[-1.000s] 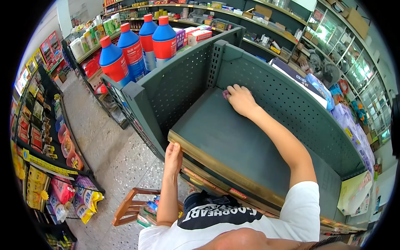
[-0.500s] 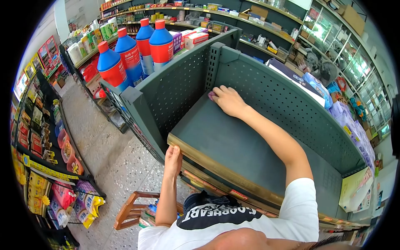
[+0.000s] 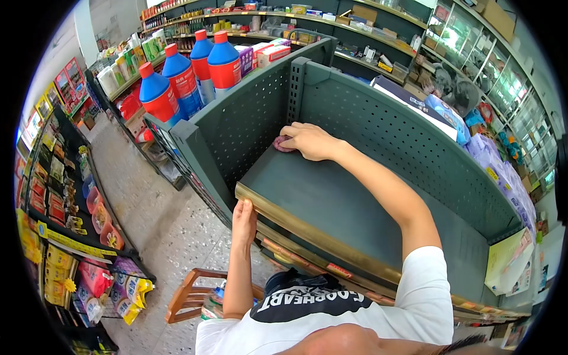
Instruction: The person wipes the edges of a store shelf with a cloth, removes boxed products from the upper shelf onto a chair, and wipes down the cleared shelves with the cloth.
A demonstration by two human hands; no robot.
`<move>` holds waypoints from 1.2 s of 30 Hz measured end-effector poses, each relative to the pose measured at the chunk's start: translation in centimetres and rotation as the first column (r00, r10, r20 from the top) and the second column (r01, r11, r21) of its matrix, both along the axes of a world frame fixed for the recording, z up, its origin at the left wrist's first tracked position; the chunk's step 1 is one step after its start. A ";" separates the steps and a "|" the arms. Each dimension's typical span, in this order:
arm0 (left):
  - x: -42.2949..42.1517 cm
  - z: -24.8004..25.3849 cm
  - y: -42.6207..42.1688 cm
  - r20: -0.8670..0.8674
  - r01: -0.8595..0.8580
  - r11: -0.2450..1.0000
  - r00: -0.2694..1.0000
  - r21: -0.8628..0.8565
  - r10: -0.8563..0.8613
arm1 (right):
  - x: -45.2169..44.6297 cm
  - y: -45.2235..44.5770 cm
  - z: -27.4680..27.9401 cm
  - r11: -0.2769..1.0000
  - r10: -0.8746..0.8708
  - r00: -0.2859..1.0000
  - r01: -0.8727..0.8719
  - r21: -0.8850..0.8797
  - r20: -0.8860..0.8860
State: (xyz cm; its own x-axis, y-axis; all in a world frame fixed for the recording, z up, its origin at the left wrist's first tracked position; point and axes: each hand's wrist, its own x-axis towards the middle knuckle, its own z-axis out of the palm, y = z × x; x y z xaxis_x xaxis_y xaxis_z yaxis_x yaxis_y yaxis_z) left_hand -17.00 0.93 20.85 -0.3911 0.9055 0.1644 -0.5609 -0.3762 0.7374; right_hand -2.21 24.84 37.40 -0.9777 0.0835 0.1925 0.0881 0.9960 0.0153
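Note:
My right hand is closed on a crumpled purplish cloth, pressing it to the grey shelf board near its back left corner. The perforated side panel rises just left of the cloth. At the shelf's front left corner, my left hand grips the yellowish front edge strip, thumb uppermost; its other fingers are partly hidden below. A perforated back panel stands behind my right hand.
Blue-and-red bottles stand beyond the side panel. A wooden chair is below my left arm. Papers lean at the shelf's right end. A stocked rack lines the aisle on the left.
My right hand has slid the cloth left and toward me along the side panel, away from the back corner. My left hand stays on the front edge.

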 end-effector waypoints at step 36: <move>13.8 22.4 5.2 -0.746 -0.374 0.925 0.594 0.075 0.301 | 17.0 -12.2 7.2 0.830 -0.245 0.825 -0.093 -0.549 -0.509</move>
State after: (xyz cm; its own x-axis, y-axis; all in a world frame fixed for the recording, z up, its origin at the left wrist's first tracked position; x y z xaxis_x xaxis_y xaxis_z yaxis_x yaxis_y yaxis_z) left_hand -3.22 6.15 43.22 -0.4538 0.7582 0.4683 0.3324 -0.3435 0.8783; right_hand 14.75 12.59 44.60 -0.7070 0.4053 0.5796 -0.0110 0.8131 -0.5820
